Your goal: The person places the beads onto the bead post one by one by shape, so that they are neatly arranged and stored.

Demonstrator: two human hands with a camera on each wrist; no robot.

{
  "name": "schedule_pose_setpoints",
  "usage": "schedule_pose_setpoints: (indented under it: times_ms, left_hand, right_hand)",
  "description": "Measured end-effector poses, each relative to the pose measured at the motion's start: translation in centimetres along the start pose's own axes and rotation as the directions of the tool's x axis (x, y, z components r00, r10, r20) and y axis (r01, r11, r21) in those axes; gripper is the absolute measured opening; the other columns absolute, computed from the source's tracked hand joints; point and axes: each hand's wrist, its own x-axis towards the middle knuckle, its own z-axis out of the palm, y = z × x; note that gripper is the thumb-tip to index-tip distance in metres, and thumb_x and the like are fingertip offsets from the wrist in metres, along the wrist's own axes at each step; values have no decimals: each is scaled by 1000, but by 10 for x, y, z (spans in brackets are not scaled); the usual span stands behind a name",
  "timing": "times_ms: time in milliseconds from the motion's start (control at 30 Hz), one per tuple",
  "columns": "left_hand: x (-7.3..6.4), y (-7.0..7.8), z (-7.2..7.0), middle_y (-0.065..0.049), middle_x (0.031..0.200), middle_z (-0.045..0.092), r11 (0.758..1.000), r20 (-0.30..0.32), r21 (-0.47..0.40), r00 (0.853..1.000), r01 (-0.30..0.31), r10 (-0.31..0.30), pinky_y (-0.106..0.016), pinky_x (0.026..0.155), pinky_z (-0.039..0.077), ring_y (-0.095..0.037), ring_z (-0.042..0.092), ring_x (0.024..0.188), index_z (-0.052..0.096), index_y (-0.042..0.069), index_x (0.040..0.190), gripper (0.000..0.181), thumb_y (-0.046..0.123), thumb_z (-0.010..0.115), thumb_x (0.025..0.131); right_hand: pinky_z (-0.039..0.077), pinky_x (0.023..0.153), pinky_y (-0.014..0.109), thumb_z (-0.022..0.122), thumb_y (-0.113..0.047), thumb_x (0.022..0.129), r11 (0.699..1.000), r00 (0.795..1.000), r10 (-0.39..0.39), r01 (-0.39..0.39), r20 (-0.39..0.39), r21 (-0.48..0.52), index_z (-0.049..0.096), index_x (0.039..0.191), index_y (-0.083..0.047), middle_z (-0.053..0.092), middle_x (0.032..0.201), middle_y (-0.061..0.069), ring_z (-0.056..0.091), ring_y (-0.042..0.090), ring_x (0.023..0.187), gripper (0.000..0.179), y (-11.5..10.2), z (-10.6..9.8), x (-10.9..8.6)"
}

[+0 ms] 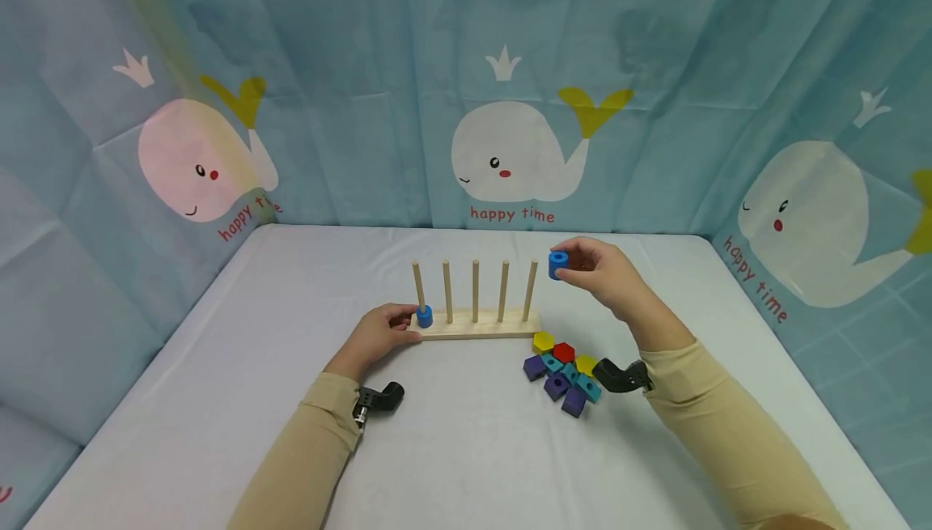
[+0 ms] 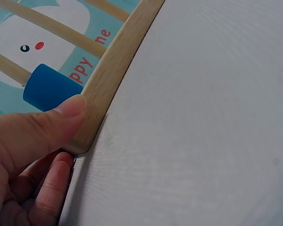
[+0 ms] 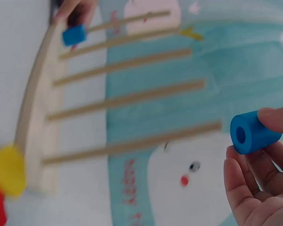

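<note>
Right hand [image 1: 600,271] pinches blue cylinder [image 3: 258,135], seemingly at fingertips [image 3: 274,118].

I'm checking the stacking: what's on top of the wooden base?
Five pegs; the leftmost peg carries a blue cylinder, which hides the peg's lower end and the base beneath.

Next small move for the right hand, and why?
Probably carry the held blue cylinder left toward the leftmost peg. The right hand pinches it, its hole is visible, and a matching blue piece already sits on that peg. The left hand grips the base, which likely helps steady it.
</note>
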Motion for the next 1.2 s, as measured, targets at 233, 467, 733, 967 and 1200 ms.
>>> schedule_pose_setpoints:
  times_ms: [233,467,733,967,1200]
  left_hand:
    - [1,0,1,-8,118,58,1000,6,13,1000,3,-3,-32,88,46,-17,54,100,60,11,121,54,24,78,72]
    - [1,1,1,-6,117,58,1000,10,14,1000,10,-11,-33,88,46,-16,54,99,60,13,121,54,25,78,72]
    - [0,2,1,-5,116,58,1000,12,26,1000,12,-12,-34,88,45,-17,53,97,60,13,122,54,27,78,72]
    - [-1,2,-2,-6,117,58,1000,15,31,1000,-2,1,-35,89,45,-18,53,100,60,13,122,54,29,77,72]
    - [-2,3,-4,-7,118,58,999,18,38,1000,-26,25,-35,89,45,-18,54,100,59,13,123,54,27,76,74]
  right_hand:
    - [49,83,28,64,-10,86,991,996,-83,80,26,110,57,114,-2,60,104,14,58,23,93,30,-27,27,12]
    - [49,85,32,64,-8,85,980,992,-116,107,42,168,57,112,-4,61,103,11,59,23,93,28,-46,62,26]
    - [49,83,29,65,-10,84,968,988,-152,141,39,206,58,110,-4,62,101,10,60,19,91,27,-59,99,44]
    - [46,89,29,65,-10,85,963,981,-192,186,13,196,59,111,-5,63,103,9,59,19,101,27,-65,128,55]
    - [40,97,33,64,-14,86,975,979,-197,201,-52,95,60,112,-13,62,107,0,53,13,110,27,-61,151,64]
